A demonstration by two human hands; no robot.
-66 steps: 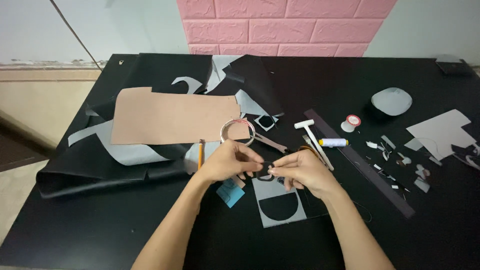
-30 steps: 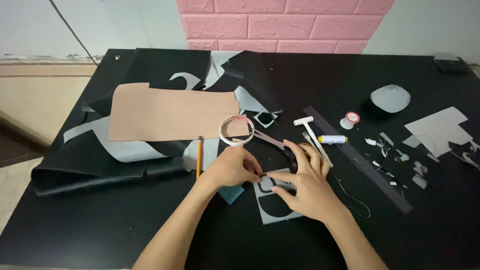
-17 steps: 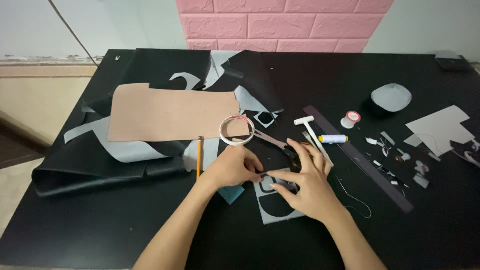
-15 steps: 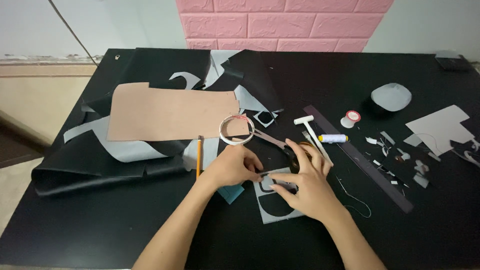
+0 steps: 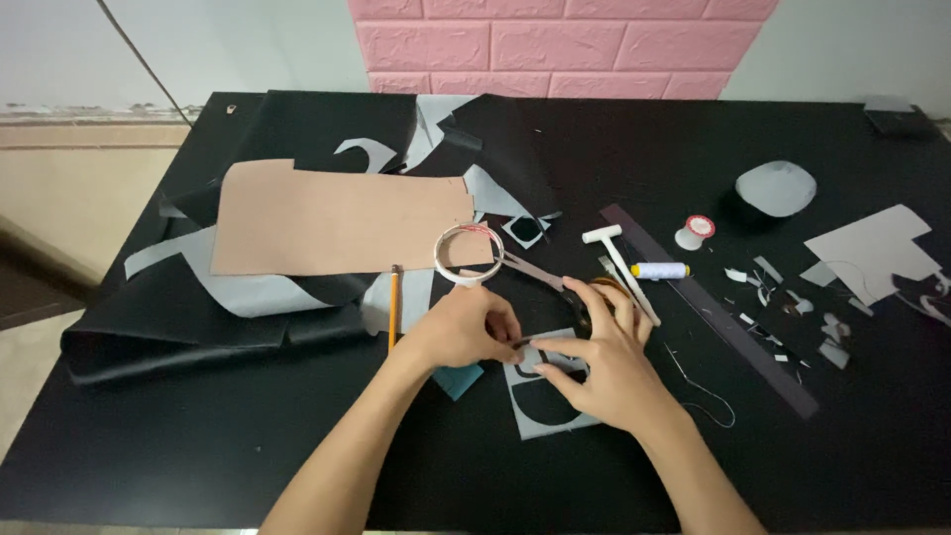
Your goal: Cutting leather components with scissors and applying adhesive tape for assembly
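both hands meet over a flat grey cut-out sheet w/ a dark d-shaped opening [image 5: 543, 401], lying on the black surface [image 5: 198, 446] near the front edge. left hand [image 5: 461, 327] is curled, fingertips pinched on a small dark piece [image 5: 525, 343] at the sheet's upper left corner; can't tell what the piece is. right hand [image 5: 604, 362] lies across the sheet's upper right part, fingers bent, index finger pointing left and touching the same small piece; whether it grips or just presses, can't tell.

rel. to the grey sheet: a small teal scrap [image 5: 458, 378] just left, partly under the left wrist. an orange pencil [image 5: 393, 307] further left, pointing away from the person. a white tape ring [image 5: 464, 255] behind it, beside the left hand. metal scissors w/ dark handles [image 5: 540, 272] run from the ring toward the right hand's fingertips. a big tan leather-like sheet [image 5: 337, 218] behind-left, on top of black and grey sheets [image 5: 198, 307]. a white t-shaped tool [image 5: 619, 258] behind-right, then a white thread spool w/ yellow end [image 5: 661, 269], a small red-and-white spool [image 5: 695, 231], and a long dark ruler [image 5: 713, 307] running diagonally. a loose thread [image 5: 703, 381] just right of the right wrist. far right: a rounded grey pad [image 5: 776, 187], grey offcuts [image 5: 877, 253] and small scraps [image 5: 792, 307].
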